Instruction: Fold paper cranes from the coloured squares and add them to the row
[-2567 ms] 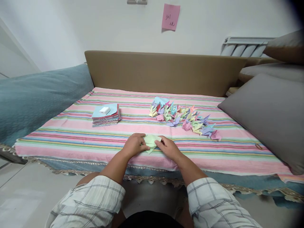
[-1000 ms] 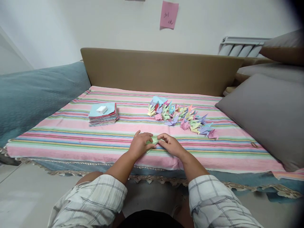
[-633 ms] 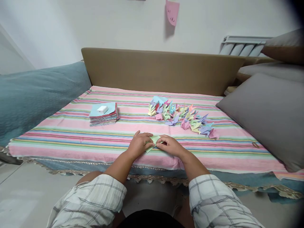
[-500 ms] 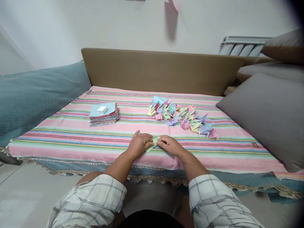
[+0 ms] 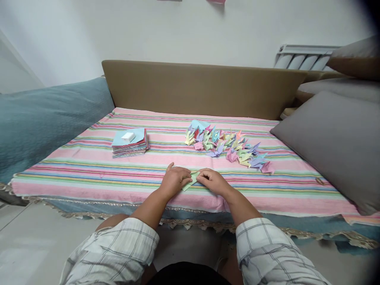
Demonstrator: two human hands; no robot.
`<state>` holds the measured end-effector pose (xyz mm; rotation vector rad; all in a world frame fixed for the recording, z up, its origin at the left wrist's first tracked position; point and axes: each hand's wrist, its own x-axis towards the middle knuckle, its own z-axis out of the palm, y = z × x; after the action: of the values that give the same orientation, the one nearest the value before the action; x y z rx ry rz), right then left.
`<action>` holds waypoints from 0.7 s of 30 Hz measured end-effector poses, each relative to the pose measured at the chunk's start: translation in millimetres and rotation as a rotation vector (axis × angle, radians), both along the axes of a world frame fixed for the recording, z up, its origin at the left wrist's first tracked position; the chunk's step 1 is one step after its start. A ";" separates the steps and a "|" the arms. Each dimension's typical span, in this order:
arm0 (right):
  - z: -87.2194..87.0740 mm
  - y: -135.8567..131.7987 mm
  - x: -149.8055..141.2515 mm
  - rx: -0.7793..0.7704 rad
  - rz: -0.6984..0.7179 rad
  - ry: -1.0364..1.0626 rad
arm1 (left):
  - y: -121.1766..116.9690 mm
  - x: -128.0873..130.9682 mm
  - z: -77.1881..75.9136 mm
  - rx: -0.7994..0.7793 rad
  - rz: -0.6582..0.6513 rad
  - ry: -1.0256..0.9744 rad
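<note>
Head: left hand [image 5: 175, 181], right hand [image 5: 215, 182] pinch green paper [image 5: 193, 179]; cloth edge [image 5: 204, 211] near, cranes [image 5: 219, 150] beyond.

Cannot see the left end of the light green folded paper [image 5: 192, 179], covered by the bare left hand [image 5: 175, 181], nor the right tip, under the bare right hand [image 5: 214, 181]. Glimpse just a sliver of pink paper [image 5: 218, 1], cut off at the top edge. Cannot count the overlapping multicoloured folded paper cranes [image 5: 232, 155]. Cannot identify the tiny brown object [image 5: 320, 181] near the large grey fabric cushion [image 5: 334, 142], cropped by the right edge. See the white metal radiator [image 5: 305, 49] only partly, behind the brown padded backrest [image 5: 192, 87].
</note>
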<state>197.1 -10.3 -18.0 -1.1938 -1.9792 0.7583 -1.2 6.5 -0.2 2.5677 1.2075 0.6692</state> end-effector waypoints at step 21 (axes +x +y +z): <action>2.4 -8.5 -11.6 -0.019 -0.231 -0.094 | 2.5 -2.1 -11.9 -0.087 0.124 -0.158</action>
<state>185.5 -18.8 -15.6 -1.4631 -1.8702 0.6144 -3.3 9.0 -12.0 2.3366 1.3197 0.8098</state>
